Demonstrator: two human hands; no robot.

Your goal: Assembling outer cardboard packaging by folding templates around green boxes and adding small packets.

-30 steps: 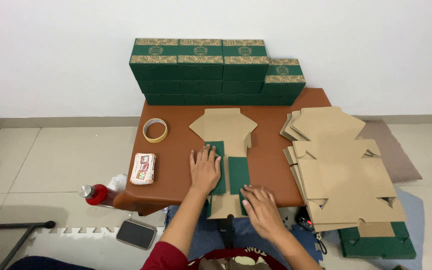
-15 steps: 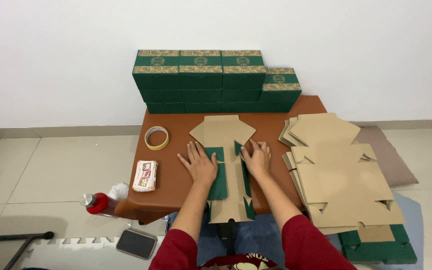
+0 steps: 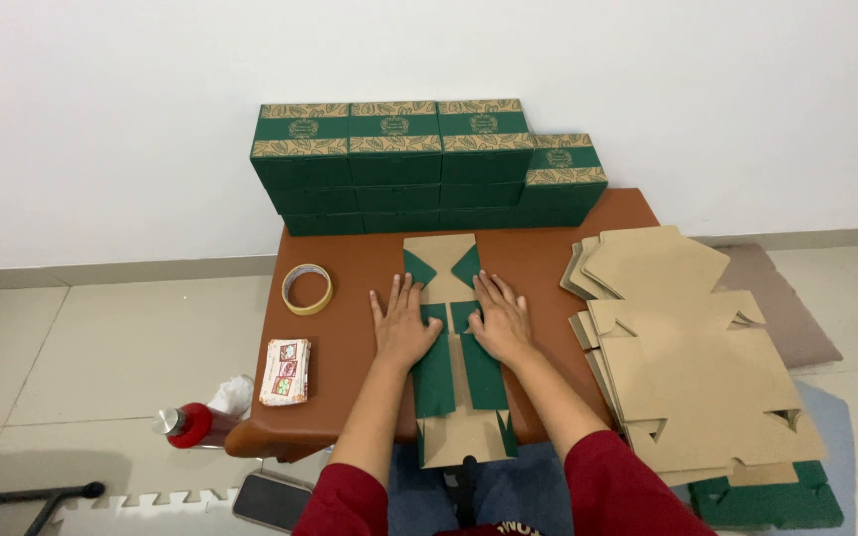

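A flat cardboard box blank (image 3: 454, 437), brown with green flaps folded inward, lies on the brown table (image 3: 350, 258) in front of me. My left hand (image 3: 402, 323) presses flat on its left green flap, fingers spread. On the right green flap my right hand (image 3: 498, 318) presses flat in the same way. Both hands sit side by side near the middle of the blank. Neither hand grips anything.
Finished green boxes (image 3: 429, 164) are stacked against the wall at the table's far edge. A tape roll (image 3: 308, 289) and a small packet (image 3: 285, 371) lie at the left. A pile of flat brown blanks (image 3: 692, 357) lies right. A red bottle (image 3: 191, 425) and a phone (image 3: 270, 499) are on the floor.
The blank's side flaps have been folded inward, showing green. My right hand moved up from the near edge to beside my left hand, and both now press closer together.
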